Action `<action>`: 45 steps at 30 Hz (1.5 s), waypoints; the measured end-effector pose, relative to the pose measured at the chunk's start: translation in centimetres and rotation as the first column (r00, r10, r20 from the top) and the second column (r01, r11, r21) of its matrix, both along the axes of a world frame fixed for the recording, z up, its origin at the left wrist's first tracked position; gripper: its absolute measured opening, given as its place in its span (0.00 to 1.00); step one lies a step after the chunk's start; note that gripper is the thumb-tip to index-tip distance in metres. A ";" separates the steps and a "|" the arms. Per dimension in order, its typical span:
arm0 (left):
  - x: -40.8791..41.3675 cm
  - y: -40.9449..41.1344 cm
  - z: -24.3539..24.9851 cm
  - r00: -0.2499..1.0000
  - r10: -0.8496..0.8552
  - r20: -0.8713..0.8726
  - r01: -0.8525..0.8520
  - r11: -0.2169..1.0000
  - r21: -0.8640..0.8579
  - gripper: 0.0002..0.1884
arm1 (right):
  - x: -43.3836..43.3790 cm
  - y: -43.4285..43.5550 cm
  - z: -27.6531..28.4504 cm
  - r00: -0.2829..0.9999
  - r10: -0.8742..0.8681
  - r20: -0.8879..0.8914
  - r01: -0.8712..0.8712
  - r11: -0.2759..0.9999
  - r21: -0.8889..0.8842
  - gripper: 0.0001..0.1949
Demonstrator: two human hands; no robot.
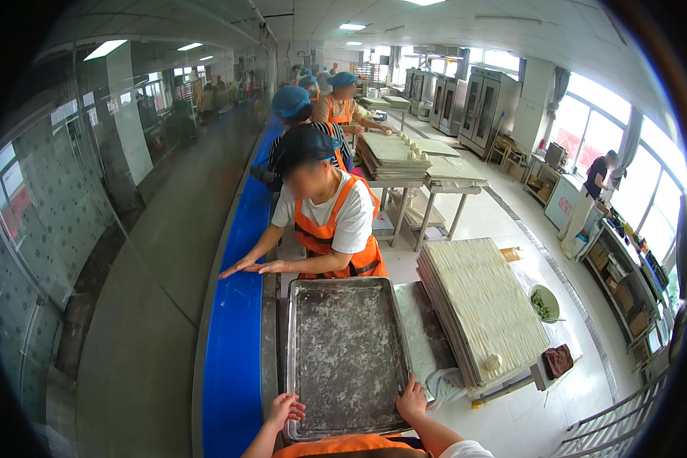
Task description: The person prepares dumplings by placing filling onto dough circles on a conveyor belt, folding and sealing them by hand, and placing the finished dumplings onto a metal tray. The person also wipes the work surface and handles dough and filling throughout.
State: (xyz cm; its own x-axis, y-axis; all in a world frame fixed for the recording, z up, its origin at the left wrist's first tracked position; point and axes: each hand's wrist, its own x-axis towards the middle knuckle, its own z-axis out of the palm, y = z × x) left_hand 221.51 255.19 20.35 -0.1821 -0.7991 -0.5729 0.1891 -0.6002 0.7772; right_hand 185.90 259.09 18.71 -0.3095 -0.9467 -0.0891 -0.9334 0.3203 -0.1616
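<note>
A large metal baking tray (349, 355), dusted with what looks like flour, lies right in front of me. My right hand (412, 398) grips its rim near the lower right corner. At the lower left corner my left hand (286, 409) is beside the rim, fingers loosely bent; whether it grips the tray I cannot tell. Left of the tray runs a blue conveyor belt (232, 355). To the right, a tall stack of cloth-covered boards (481, 297) bears one pale dough ball (493, 362) near its front corner.
A co-worker in an orange apron (340, 229) stands beyond the tray, hands over the belt. Right of the stack are a bowl of chopped greens (544, 303) and a brown cloth (557, 360). A crumpled light cloth (445, 386) lies by the tray. A metal rack (612, 421) stands lower right.
</note>
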 end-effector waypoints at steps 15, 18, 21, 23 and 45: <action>0.0 0.0 0.2 1.000 -0.017 0.014 0.017 1.000 -0.022 0.12 | 0.0 0.0 0.1 1.000 -0.011 0.028 0.011 1.000 0.004 0.46; 0.1 0.0 -0.1 1.000 -0.015 0.020 0.015 1.000 -0.026 0.12 | 0.2 0.0 0.4 0.999 -0.014 0.031 0.014 1.000 -0.001 0.46; 0.0 0.0 0.1 1.000 -0.012 0.024 0.012 1.000 -0.022 0.12 | 0.2 0.0 0.3 0.999 -0.017 0.040 0.017 1.000 -0.001 0.46; 0.0 0.0 -0.1 1.000 -0.011 0.019 0.011 1.000 -0.023 0.12 | 0.1 0.0 0.1 0.999 -0.010 0.040 0.011 1.000 -0.008 0.46; -0.2 0.1 0.4 1.000 0.004 0.010 -0.004 1.000 -0.028 0.12 | 0.1 -0.1 0.2 0.999 -0.018 0.029 0.019 1.000 -0.007 0.46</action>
